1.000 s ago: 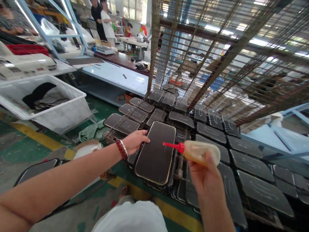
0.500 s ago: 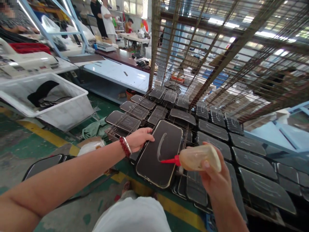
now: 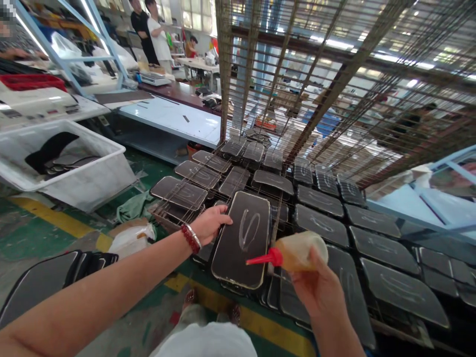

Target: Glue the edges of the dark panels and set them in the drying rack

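Observation:
My left hand is closed on the left edge of a dark rounded rectangular panel, thumb on top and fingers beneath. A pale looped streak of what looks like glue marks the panel's upper middle. In my right hand is a squeeze bottle of yellowish liquid, tilted so its red nozzle points left. The nozzle tip hovers over the lower part of the panel; I cannot tell whether it touches. Similar dark panels, many with pale streaks, lie in rows around it.
A tall wire rack leans over the panels from behind. At left stands a white plastic bin with dark pieces inside. More dark panels stand at lower left. A pale blue table is beyond; other people stand or sit farther back.
The streak on the panel has grown from a single curve into a loop. My right hand and the bottle have moved slightly left and down. The view has shifted a little.

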`<state>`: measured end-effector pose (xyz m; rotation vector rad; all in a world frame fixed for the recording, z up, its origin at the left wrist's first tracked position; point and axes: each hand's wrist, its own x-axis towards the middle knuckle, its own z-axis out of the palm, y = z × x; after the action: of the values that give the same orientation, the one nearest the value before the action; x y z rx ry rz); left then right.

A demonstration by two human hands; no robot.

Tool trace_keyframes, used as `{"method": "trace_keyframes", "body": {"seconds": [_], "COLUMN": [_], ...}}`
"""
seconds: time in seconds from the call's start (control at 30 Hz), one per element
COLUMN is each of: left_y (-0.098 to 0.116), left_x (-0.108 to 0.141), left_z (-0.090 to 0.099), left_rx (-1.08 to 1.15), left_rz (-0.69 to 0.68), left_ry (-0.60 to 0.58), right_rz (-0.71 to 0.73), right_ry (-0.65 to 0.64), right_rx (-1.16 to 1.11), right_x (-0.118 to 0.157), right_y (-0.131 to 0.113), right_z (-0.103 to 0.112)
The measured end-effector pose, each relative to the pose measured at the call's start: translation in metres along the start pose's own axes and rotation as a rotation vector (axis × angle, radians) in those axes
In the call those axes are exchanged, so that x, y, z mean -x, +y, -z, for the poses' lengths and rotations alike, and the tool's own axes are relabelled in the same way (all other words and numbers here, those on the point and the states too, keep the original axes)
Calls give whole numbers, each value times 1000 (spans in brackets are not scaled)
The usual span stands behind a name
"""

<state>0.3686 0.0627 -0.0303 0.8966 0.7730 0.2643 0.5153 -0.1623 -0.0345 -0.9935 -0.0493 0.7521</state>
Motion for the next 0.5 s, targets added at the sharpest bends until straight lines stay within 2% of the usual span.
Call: {"method": "trace_keyframes", "body": {"seconds": [0.07, 0.17, 0.23, 0.37, 0.5], "left_y": [-13, -38, -54, -79, -93], "left_x": [-14, -42, -65, -117, -165], "left_z": [-2, -12, -26, -65, -100], "left_rx": [75, 340, 490, 579, 631], "left_rz": [-14, 3, 28, 42, 9], "left_ry": [75, 273, 378, 460, 531], "right_rz": [-36, 58, 97, 73, 91], "right_ry": [141, 251, 343, 574, 621], "right_rx": [-202, -419, -503, -551, -501], "right_x": [-6, -9, -6, 7, 13], "right_y": [-10, -33, -48, -68, -70], "right_z": [18, 54, 78, 120, 176]}}
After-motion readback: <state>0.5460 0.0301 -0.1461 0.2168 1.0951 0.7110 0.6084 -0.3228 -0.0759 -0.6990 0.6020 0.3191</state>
